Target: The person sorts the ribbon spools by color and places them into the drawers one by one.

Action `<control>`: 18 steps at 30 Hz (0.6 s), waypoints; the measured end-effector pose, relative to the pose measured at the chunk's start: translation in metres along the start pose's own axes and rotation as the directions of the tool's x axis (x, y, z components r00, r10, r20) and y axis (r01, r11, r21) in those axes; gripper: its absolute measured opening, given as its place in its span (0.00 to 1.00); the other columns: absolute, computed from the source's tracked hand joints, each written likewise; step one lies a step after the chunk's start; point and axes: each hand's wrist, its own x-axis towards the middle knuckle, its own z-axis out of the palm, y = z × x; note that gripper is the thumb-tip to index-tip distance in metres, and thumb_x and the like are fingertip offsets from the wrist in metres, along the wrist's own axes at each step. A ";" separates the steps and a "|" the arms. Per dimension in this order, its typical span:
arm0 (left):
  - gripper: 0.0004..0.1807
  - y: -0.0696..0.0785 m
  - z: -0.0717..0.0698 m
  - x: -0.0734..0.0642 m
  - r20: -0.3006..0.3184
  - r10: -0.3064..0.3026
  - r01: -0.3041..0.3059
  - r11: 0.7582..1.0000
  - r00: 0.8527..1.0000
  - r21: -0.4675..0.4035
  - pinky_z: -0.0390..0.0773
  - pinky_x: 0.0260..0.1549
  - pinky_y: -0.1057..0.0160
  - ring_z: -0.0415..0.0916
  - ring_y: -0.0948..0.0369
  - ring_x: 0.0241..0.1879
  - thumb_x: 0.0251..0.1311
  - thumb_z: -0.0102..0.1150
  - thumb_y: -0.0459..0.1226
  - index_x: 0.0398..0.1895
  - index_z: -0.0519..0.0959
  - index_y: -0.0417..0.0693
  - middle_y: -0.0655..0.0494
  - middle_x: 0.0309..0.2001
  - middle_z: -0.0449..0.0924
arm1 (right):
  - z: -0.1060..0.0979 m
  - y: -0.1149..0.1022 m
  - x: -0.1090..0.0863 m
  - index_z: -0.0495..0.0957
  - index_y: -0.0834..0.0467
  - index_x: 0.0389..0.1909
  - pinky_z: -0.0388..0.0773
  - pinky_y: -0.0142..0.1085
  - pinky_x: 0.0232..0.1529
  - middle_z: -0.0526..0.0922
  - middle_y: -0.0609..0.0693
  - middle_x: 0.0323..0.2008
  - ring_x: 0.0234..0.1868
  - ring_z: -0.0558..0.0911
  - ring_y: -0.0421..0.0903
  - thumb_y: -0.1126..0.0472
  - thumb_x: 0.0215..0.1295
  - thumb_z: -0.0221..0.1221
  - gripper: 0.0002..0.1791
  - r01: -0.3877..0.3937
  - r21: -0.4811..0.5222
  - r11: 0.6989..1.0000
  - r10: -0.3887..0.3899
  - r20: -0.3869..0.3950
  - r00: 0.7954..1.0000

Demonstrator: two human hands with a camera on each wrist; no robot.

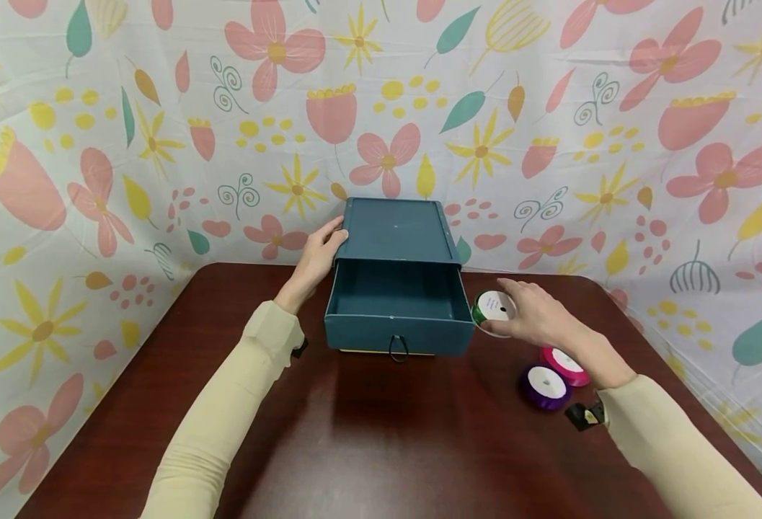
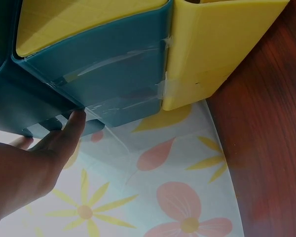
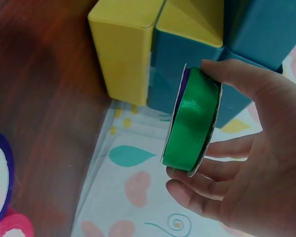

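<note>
A teal drawer box (image 1: 393,229) stands at the back of the table, its upper drawer (image 1: 399,335) pulled out with a small ring pull on the front. My left hand (image 1: 316,258) rests against the box's left side near the top, and its extended fingers (image 2: 75,126) touch that side in the left wrist view. To the right of the drawer, my right hand (image 1: 539,311) holds a spool of green ribbon (image 3: 193,121) between thumb and fingers. One white face of that spool (image 1: 494,306) is turned up toward the head view. No contents show in the drawer.
Spools of purple ribbon (image 1: 546,387) and pink ribbon (image 1: 572,366) lie together on the dark wooden table (image 1: 381,447), under the right forearm. A yellow section (image 3: 121,59) sits below the teal one. A floral cloth (image 1: 381,94) hangs behind the table.
</note>
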 end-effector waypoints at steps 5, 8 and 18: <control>0.29 -0.001 0.000 0.000 -0.003 0.005 -0.005 1.000 1.000 -0.005 0.59 0.70 0.49 0.56 0.53 0.73 0.74 0.41 0.50 0.75 0.57 0.57 0.51 0.74 0.58 | -0.009 -0.003 0.001 0.62 0.65 0.69 0.75 0.60 0.53 0.75 0.65 0.60 0.56 0.74 0.61 0.40 0.51 0.68 0.50 0.019 0.014 1.000 -0.019 -0.022 1.000; 0.29 -0.001 0.000 0.000 -0.004 0.011 -0.011 1.000 1.000 -0.006 0.59 0.70 0.49 0.57 0.53 0.73 0.74 0.41 0.50 0.75 0.57 0.56 0.51 0.74 0.58 | -0.015 -0.005 0.002 0.63 0.63 0.68 0.77 0.59 0.51 0.77 0.63 0.57 0.53 0.76 0.60 0.40 0.51 0.69 0.49 0.025 0.008 1.000 -0.025 -0.026 0.999; 0.29 0.025 -0.001 -0.015 0.026 -0.013 0.014 1.000 1.000 -0.013 0.58 0.71 0.49 0.55 0.50 0.74 0.75 0.39 0.43 0.76 0.54 0.48 0.45 0.74 0.55 | -0.033 -0.013 0.003 0.63 0.69 0.68 0.79 0.53 0.47 0.80 0.66 0.53 0.47 0.79 0.57 0.38 0.53 0.66 0.51 0.023 -0.005 1.000 -0.023 -0.032 0.999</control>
